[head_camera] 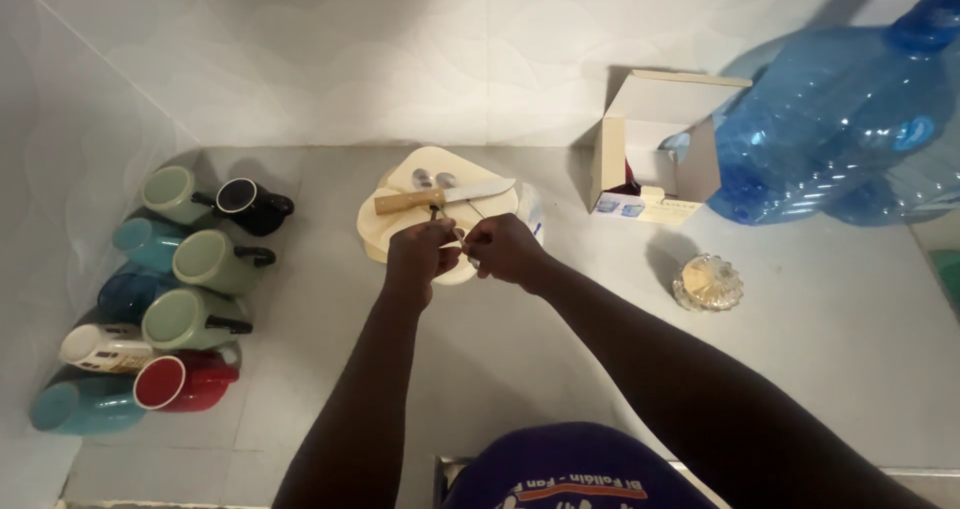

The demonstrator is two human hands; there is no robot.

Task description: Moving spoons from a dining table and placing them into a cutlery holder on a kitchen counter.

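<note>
My left hand (420, 254) and my right hand (505, 249) meet over the near edge of a pale wooden cutting board (400, 224). Their fingertips pinch a small, thin pale item (461, 241) between them; its kind is too small to tell. A knife (440, 197) with a wooden handle and steel blade lies across the board just beyond my hands. Two small round pieces (433, 179) sit at the board's far end.
Several mugs (200, 259) lie on their sides in a pile at the left by the tiled wall. An open white cardboard box (655, 149) stands at the back right beside a big blue water bottle (840, 119). A small glass jar (707, 282) sits right of my arm.
</note>
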